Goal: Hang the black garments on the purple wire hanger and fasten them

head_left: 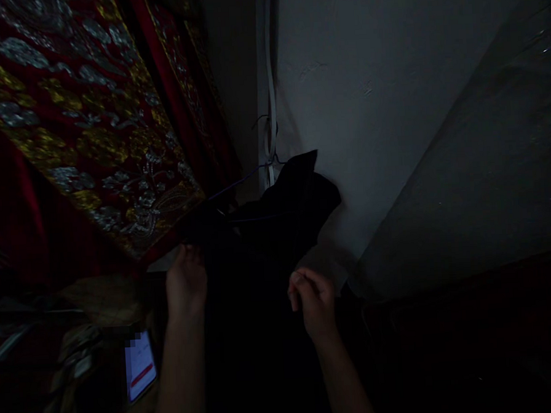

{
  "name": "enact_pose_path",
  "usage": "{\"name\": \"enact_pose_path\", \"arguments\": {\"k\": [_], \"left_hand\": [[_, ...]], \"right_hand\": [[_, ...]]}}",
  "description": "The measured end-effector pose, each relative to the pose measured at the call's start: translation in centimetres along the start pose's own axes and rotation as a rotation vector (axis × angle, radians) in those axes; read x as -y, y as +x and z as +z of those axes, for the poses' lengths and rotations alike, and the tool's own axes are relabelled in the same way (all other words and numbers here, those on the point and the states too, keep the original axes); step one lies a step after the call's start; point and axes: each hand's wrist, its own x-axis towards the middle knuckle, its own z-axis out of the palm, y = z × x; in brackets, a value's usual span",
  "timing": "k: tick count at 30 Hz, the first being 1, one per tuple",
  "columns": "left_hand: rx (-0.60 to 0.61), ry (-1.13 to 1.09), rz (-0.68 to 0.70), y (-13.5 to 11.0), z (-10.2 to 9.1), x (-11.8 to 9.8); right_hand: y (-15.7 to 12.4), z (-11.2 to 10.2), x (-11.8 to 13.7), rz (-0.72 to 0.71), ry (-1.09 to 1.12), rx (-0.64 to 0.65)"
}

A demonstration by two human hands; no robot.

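Observation:
A black garment hangs on a thin hanger against a pale wall, dim and hard to read. My left hand reaches up to its left edge, fingers curled into the dark cloth. My right hand is at the garment's lower right side, fingers bent together in a pinch. Whether they grip cloth or a thread is hidden by the dark.
Red cloth with gold and silver embroidery hangs at the left. A lit phone screen lies at the lower left among dim items. White cords run down the wall corner. A grey panel slants at the right.

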Motion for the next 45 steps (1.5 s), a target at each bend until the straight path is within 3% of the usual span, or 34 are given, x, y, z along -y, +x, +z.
{"name": "enact_pose_path", "arguments": {"k": [3, 6, 9, 13, 15, 17, 20, 23, 27, 30, 32, 34, 36, 38, 40, 43, 45], "left_hand": [[-0.010, 0.092, -0.105, -2.8, -1.4, 3.8], [0.166, 0.404, -0.118, -4.4, -1.7, 5.9], [0.298, 0.546, -0.054, -5.4, -1.1, 6.2], [0.407, 0.450, -0.088, -7.6, 0.8, 5.1], [0.496, 0.436, -0.099, -9.0, 2.1, 4.7], [0.607, 0.451, -0.069, -10.3, 3.3, 4.6], [0.756, 0.462, -0.011, -11.4, 5.0, 4.9], [0.828, 0.463, 0.089, -11.2, 6.0, 5.1], [0.857, 0.558, 0.221, -9.7, 5.4, 4.6], [1.084, 0.714, 0.072, -8.5, 3.8, 4.3], [1.263, 0.873, -0.056, -7.8, 2.5, 4.4], [1.360, 1.059, -0.092, -7.2, 1.4, 4.5], [1.362, 1.214, -0.050, -6.6, 0.7, 4.3], [1.289, 1.297, 0.037, -6.0, 0.4, 3.4], [1.195, 1.329, 0.127, -5.3, 0.5, 1.8], [1.145, 1.403, 0.197, -4.2, 0.6, -0.8], [1.145, 1.545, 0.197, -3.2, 0.3, -2.4]], "right_hand": [[-1.2, -0.7, -1.6, 0.067, 0.067, -0.125], [-1.3, -1.6, -2.4, 0.087, 0.082, -0.174], [-0.7, -2.4, -2.6, 0.109, 0.089, -0.269], [0.1, -3.6, -3.7, 0.134, 0.180, -0.550], [-0.1, -4.0, -4.6, 0.120, 0.128, -0.606], [-0.6, -4.2, -5.1, 0.097, 0.062, -0.530], [-1.6, -3.9, -4.9, 0.076, 0.096, -0.304], [-1.7, -3.3, -3.3, 0.080, 0.064, -0.050], [0.7, -3.3, 0.4, -0.035, -0.174, 0.277], [3.4, -4.0, 3.7, -0.169, -0.260, 0.412], [5.5, -4.7, 5.7, -0.260, -0.282, 0.401], [8.1, -5.4, 6.9, -0.381, -0.321, 0.273], [11.1, -5.9, 7.2, -0.502, -0.374, 0.090], [14.2, -5.9, 6.2, -0.529, -0.391, -0.029], [16.8, -5.4, 4.5, -0.403, -0.347, -0.041], [19.1, -4.0, 1.5, -0.118, -0.349, 0.095], [19.5, -3.6, 0.1, -0.023, -0.402, 0.172]]}}
